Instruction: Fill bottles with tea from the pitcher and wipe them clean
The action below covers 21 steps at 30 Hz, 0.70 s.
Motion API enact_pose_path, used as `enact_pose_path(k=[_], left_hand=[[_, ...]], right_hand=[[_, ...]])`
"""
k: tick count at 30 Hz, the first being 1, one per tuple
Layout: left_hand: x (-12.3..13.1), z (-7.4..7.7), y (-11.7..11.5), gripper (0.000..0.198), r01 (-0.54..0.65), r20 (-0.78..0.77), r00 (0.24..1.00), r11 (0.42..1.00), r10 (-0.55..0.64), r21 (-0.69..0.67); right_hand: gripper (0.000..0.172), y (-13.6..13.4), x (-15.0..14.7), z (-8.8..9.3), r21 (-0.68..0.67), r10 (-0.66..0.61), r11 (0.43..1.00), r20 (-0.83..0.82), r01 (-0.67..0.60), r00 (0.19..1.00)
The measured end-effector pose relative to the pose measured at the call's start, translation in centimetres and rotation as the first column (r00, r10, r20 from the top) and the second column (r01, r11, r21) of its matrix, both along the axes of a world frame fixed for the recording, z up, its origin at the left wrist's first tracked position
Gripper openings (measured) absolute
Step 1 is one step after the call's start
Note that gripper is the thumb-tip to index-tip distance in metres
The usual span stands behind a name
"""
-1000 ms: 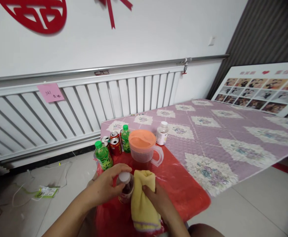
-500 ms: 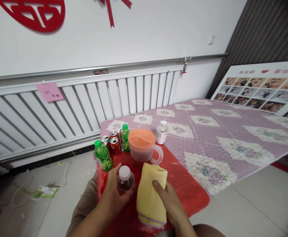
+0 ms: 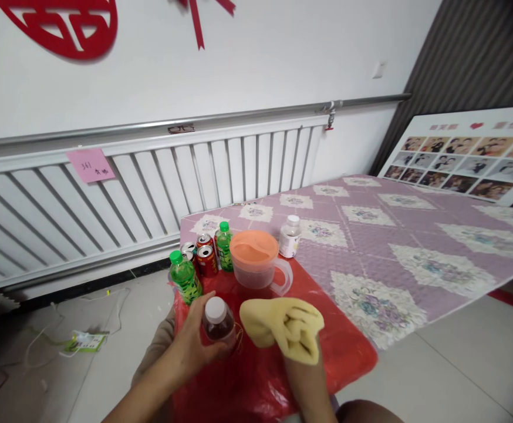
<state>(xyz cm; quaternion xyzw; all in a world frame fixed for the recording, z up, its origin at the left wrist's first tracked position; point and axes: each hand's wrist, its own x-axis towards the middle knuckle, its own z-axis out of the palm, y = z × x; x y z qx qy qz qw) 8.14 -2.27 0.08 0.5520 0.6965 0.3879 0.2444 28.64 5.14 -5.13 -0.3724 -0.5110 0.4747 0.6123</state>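
My left hand is wrapped round a clear plastic bottle with a white cap and dark contents, upright over the red plastic sheet. A folded yellow cloth covers my right hand, whose fingers are hidden; only the wrist and forearm show below it. Cloth and bottle are close together, with a small gap between them. Just beyond stands a clear plastic jug with an orange lid and a handle on its right side.
Two green-capped drink bottles flank several drink cans at the left. A white-capped, labelled bottle stands behind the jug's handle. A purple floral cover stretches right. Behind runs a white radiator; cables lie on the floor.
My right hand has turned and risen slightly, and the yellow cloth now bunches over it instead of hanging flat under the thumb. My left hand and the bottle have shifted slightly left.
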Motion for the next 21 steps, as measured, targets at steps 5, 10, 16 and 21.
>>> enact_pose_path(k=[5, 10, 16, 21], left_hand=[[0.9, -0.4, 0.2, 0.063, -0.081, 0.021, 0.997, 0.996, 0.08, 0.033], [-0.1, -0.5, 0.2, 0.058, 0.08, 0.157, 0.984, 0.996, -0.086, 0.046], [-1.3, 0.5, 0.2, 0.063, 0.24, 0.218, 0.947, 0.971, -0.234, 0.001], [-1.3, 1.7, 0.0, 0.066, 0.395, 0.254, 0.895, 0.916, -0.366, -0.071]], right_hand=[[0.021, -1.6, -1.4, -0.7, 0.262, -0.066, 0.964, 0.095, 0.039, 0.993], [0.045, -2.9, -2.8, -1.2, 0.685, -0.106, 0.714, 0.305, -0.141, 0.946], [0.046, -1.0, -2.4, -2.4, 0.656, -0.149, 0.697, 0.529, -0.291, 0.836], [0.038, 0.6, -3.3, -4.1, 0.453, -0.063, 0.871, 0.484, -0.188, 0.873]])
